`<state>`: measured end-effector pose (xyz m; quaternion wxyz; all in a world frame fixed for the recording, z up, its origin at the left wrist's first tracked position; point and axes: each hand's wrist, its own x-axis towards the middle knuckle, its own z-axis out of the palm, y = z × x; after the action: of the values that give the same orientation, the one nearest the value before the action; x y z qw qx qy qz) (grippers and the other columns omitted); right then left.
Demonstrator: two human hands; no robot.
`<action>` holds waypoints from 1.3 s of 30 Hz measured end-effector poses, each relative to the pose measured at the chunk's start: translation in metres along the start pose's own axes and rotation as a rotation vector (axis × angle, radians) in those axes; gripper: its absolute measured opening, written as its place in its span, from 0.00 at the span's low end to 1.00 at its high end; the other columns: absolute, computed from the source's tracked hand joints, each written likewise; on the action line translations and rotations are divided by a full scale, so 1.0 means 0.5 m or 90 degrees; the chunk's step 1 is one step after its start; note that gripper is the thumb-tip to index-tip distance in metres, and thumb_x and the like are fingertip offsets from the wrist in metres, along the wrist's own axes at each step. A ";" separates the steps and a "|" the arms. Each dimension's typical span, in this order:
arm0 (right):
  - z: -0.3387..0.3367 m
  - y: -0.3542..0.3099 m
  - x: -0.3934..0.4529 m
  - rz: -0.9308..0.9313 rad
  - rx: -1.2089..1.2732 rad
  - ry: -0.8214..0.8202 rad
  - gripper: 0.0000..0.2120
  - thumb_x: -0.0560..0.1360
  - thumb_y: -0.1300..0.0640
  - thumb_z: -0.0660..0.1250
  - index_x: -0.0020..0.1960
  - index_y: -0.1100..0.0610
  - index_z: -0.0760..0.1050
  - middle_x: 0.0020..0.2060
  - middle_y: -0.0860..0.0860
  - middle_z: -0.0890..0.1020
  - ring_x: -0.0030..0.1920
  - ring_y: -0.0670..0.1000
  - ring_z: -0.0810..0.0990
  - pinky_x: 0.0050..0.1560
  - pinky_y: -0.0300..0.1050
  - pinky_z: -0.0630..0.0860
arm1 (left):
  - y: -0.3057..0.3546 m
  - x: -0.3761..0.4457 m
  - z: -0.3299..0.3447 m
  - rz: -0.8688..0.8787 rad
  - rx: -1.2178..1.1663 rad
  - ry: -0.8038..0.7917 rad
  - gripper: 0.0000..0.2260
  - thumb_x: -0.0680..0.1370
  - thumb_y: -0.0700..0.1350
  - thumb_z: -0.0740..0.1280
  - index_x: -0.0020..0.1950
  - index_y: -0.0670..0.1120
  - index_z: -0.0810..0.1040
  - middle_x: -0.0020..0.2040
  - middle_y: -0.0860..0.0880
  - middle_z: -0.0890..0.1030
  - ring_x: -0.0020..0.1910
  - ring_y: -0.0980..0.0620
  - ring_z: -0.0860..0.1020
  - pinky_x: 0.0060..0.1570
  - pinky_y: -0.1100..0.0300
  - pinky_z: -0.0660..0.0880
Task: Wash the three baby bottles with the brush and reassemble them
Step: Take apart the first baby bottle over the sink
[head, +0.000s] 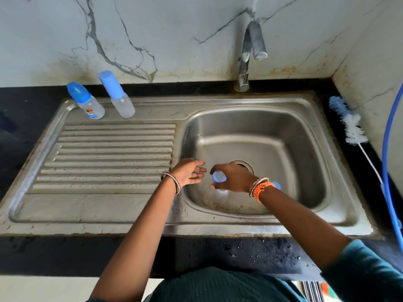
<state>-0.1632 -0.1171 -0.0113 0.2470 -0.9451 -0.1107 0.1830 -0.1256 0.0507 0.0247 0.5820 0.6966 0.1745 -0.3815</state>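
Observation:
Two capped baby bottles stand at the back of the draining board: one with a rounded blue cap and a printed picture (87,102), and one with a tall blue cap (118,95). Over the sink basin (305,138) my right hand (234,178) grips a third clear bottle with a blue ring top (219,177), blurred by motion. My left hand (189,173) is just left of it, fingers straight, touching nothing. A small blue piece (277,185) shows behind my right wrist. The white and blue bottle brush (351,125) lies on the black counter right of the sink.
The tap (250,53) rises at the back of the sink, with its spout over the basin. A blue hose (387,171) curves down the right side. The ribbed steel draining board (109,158) spreads to the left. Water drops lie on the black counter's front edge (261,251).

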 end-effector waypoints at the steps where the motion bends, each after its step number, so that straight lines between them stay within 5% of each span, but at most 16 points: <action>1: -0.016 -0.007 -0.004 0.004 0.045 0.052 0.17 0.71 0.44 0.72 0.54 0.52 0.77 0.47 0.51 0.83 0.48 0.54 0.80 0.45 0.43 0.72 | 0.003 -0.006 0.004 0.012 0.013 -0.006 0.09 0.82 0.46 0.56 0.54 0.44 0.73 0.46 0.46 0.78 0.50 0.46 0.77 0.49 0.54 0.74; 5: -0.086 -0.049 -0.016 0.019 0.141 0.254 0.19 0.70 0.35 0.66 0.47 0.50 0.77 0.41 0.49 0.83 0.42 0.52 0.80 0.42 0.48 0.76 | 0.027 -0.036 0.030 0.088 -0.107 -0.114 0.14 0.82 0.50 0.57 0.41 0.46 0.74 0.41 0.44 0.81 0.43 0.48 0.80 0.49 0.53 0.78; 7: -0.121 -0.070 -0.015 0.004 0.145 0.283 0.16 0.73 0.41 0.68 0.50 0.53 0.76 0.44 0.50 0.82 0.44 0.52 0.79 0.43 0.47 0.75 | 0.050 -0.052 0.043 0.146 -0.222 -0.151 0.13 0.82 0.46 0.58 0.40 0.46 0.75 0.37 0.46 0.83 0.39 0.51 0.82 0.44 0.57 0.81; 10: -0.180 -0.097 -0.027 -0.010 0.279 0.227 0.15 0.74 0.48 0.71 0.53 0.58 0.77 0.46 0.53 0.81 0.45 0.51 0.79 0.46 0.47 0.76 | 0.088 -0.072 0.048 0.222 -0.287 -0.157 0.09 0.81 0.40 0.57 0.46 0.43 0.76 0.34 0.49 0.83 0.34 0.56 0.82 0.39 0.62 0.81; 14: -0.250 -0.123 -0.066 -0.011 0.563 0.140 0.14 0.76 0.61 0.67 0.60 0.62 0.74 0.51 0.59 0.81 0.47 0.53 0.80 0.48 0.46 0.79 | 0.124 -0.095 0.036 0.310 -0.276 -0.202 0.08 0.80 0.39 0.60 0.53 0.40 0.78 0.44 0.46 0.84 0.43 0.53 0.82 0.48 0.60 0.79; 21: -0.303 -0.120 -0.103 0.018 0.899 0.079 0.18 0.73 0.63 0.65 0.62 0.64 0.73 0.56 0.62 0.80 0.55 0.57 0.80 0.58 0.48 0.77 | 0.154 -0.130 0.031 0.394 -0.264 -0.162 0.09 0.79 0.33 0.59 0.50 0.43 0.77 0.40 0.49 0.84 0.40 0.55 0.81 0.40 0.63 0.79; 30: -0.321 -0.145 -0.097 0.028 0.821 0.224 0.17 0.71 0.69 0.70 0.56 0.57 0.70 0.42 0.58 0.83 0.40 0.52 0.83 0.40 0.43 0.81 | 0.177 -0.155 0.056 0.413 -0.305 -0.184 0.09 0.79 0.35 0.58 0.51 0.40 0.77 0.43 0.48 0.84 0.44 0.53 0.82 0.46 0.63 0.79; 39: -0.328 -0.150 -0.109 0.048 0.810 0.246 0.18 0.69 0.70 0.72 0.50 0.56 0.67 0.36 0.56 0.83 0.36 0.51 0.84 0.38 0.43 0.80 | 0.188 -0.177 0.061 0.485 -0.261 -0.147 0.17 0.74 0.27 0.63 0.57 0.45 0.71 0.38 0.44 0.82 0.39 0.52 0.82 0.42 0.61 0.79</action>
<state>-0.1558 -0.1394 0.1754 0.7657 -0.6338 0.0983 0.0481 -0.1282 0.0152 0.1524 0.8227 0.5342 -0.0887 -0.1730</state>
